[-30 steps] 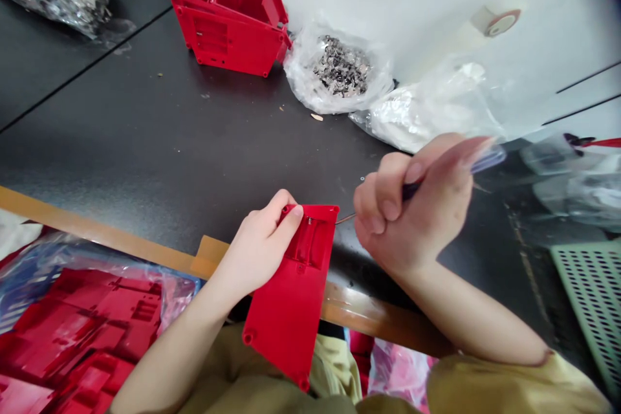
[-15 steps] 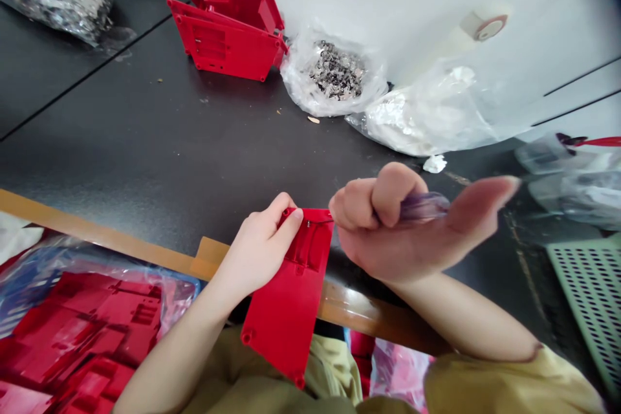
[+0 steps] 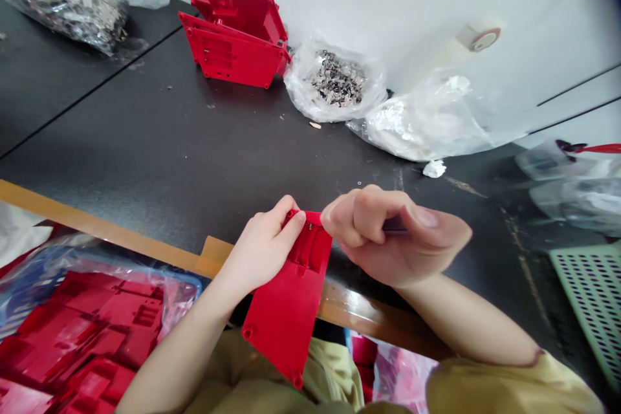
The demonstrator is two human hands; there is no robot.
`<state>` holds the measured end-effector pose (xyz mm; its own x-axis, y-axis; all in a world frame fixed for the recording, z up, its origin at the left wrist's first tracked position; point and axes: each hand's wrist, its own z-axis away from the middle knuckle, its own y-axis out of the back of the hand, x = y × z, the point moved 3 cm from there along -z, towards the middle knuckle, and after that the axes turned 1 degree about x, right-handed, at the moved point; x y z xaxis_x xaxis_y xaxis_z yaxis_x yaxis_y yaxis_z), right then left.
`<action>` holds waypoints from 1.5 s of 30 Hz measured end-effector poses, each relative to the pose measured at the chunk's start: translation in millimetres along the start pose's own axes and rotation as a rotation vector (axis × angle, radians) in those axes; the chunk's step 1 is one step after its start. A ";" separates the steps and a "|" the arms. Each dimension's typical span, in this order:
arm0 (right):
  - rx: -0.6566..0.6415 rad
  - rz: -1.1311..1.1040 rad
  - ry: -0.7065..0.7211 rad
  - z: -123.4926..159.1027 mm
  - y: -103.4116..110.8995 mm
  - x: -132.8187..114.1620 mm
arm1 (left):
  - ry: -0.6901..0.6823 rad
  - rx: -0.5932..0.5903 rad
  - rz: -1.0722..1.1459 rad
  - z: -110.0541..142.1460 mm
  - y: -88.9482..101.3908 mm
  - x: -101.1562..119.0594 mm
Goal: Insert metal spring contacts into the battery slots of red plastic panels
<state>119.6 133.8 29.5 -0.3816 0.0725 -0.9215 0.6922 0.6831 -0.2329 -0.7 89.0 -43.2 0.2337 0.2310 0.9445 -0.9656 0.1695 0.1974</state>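
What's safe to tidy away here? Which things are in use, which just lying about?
In use: red plastic panel in the left hand; dark-handled tool in the right hand.
Lying about: red housings; bag of metal bits; bagged red parts; green perforated tray.

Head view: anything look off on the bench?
A crumpled white scrap lies loose on the black bench top, just below the clear plastic bag. A small tan chip sits near the bag of metal pieces. Both look like stray litter, separate from the parts.
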 end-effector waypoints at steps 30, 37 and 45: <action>-0.049 0.114 0.153 -4.5 -2.7 6.5 | -0.020 -0.014 0.072 -1.0 1.1 0.8; -0.018 -0.065 0.107 -5.2 1.4 10.6 | -0.041 -0.007 0.074 -2.5 1.1 -0.9; -0.069 -0.182 0.117 -10.4 8.1 10.5 | -0.039 0.007 0.035 -4.5 -0.7 -4.6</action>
<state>114.8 147.6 21.1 -0.5675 0.0243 -0.8230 0.5633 0.7405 -0.3666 -0.6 92.1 -48.9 0.1950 0.1994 0.9603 -0.9739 0.1552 0.1655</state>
